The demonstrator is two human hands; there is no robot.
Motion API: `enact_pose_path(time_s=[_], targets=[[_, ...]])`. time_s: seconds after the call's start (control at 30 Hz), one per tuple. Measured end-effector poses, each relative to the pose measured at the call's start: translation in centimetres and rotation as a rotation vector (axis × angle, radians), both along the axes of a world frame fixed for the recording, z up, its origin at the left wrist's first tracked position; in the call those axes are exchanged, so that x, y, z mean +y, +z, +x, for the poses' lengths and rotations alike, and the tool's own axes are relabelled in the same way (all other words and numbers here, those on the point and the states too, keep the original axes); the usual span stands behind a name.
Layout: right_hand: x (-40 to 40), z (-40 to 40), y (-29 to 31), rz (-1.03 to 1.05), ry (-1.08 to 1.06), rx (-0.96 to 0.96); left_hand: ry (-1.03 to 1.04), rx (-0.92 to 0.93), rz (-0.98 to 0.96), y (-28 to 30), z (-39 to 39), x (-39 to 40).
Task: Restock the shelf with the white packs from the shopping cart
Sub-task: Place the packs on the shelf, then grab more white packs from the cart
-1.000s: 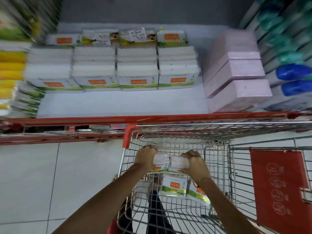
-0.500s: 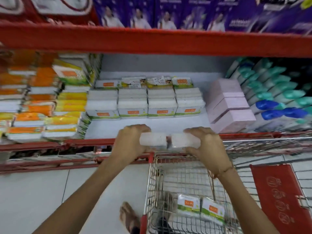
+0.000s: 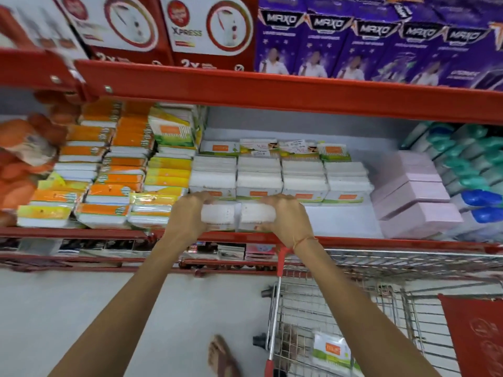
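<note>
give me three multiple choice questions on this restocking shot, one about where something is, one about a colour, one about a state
1. Where are the two held white packs?
A. in the cart
B. over the front of the shelf
C. on the floor

2. What colour are the boxes right of the white stacks?
A. pale pink
B. black
C. yellow

3. What is the state of the cart?
A. tipped over
B. heaped full
C. at least one pack left inside

Answers:
1 B, the left hand and right hand press the packs together just above the red shelf edge.
2 A, their faces are pale pink.
3 C, a white and green pack lies in the upright basket.
</note>
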State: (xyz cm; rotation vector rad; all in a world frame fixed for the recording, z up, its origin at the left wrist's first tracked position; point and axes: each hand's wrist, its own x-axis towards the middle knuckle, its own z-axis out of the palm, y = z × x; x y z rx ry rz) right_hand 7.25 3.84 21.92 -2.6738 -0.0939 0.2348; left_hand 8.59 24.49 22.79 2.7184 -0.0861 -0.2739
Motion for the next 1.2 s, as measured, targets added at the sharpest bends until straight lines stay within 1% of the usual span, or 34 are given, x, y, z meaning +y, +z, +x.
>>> enact_pose_path(time_s=[0.23,0.37,0.43,0.5,0.57,0.63,0.7,0.77,0.83,0.93,1.03,1.1,1.17,1.2], targets=[[0.9,1.2,-0.5,0.0,0.016,0.061,-0.013,0.038,-0.012,-1.0,1.2,0.8],[0.8,1.2,-0.5,-0.02,0.054,0.065,-0.087,0.064,0.016,-1.3,1.2,0.6],[0.7,0.3,-0.7,-0.013,0.067,0.052,-0.125,0.028,-0.012,-1.4,0.4,0.0],[0.6,-1.1,-1.2,0.051,0.039,-0.068,-0.15,-0.096,-0.097,-1.4,-0.9,-1.0],[-0.3,-2.7,-2.0,0.107,-0.029,-0.272,-0.166,-0.254,-0.187,-1.4,-2.3,-2.8],[-1.4,-4.5,-2.5,0.152,-0.122,-0.441,-0.178,-0.363,-0.26,-1.9,-3.6,-5.0],[-3.2,-6.3,-3.2,0.189,-0.181,-0.503,-0.226,-0.419,-0.313,-2.7,-4.8,-7.5],[-5.5,-8.2,-4.6,0.184,-0.198,-0.485,-0.297,-0.391,-0.35,-3.7,-6.0,-10.3],[-8.3,-10.0,-6.7,0.167,-0.217,-0.407,-0.375,-0.341,-0.357,-5.2,-7.0,-12.9],[-12.0,-12.6,-10.0,0.133,-0.25,-0.219,-0.478,-0.216,-0.33,-7.6,-8.4,-16.5],[-16.3,-15.4,-14.4,0.029,-0.282,0.098,-0.529,-0.082,-0.291,-11.1,-9.9,-20.4],[-18.9,-17.3,-16.9,-0.064,-0.287,0.366,-0.557,0.098,-0.263,-14.0,-11.1,-22.8],[-21.2,-19.6,-19.0,-0.15,-0.273,0.587,-0.599,0.27,-0.148,-16.9,-12.4,-24.6],[-22.0,-20.5,-19.6,-0.184,-0.27,0.662,-0.62,0.343,-0.081,-18.1,-13.1,-25.1]])
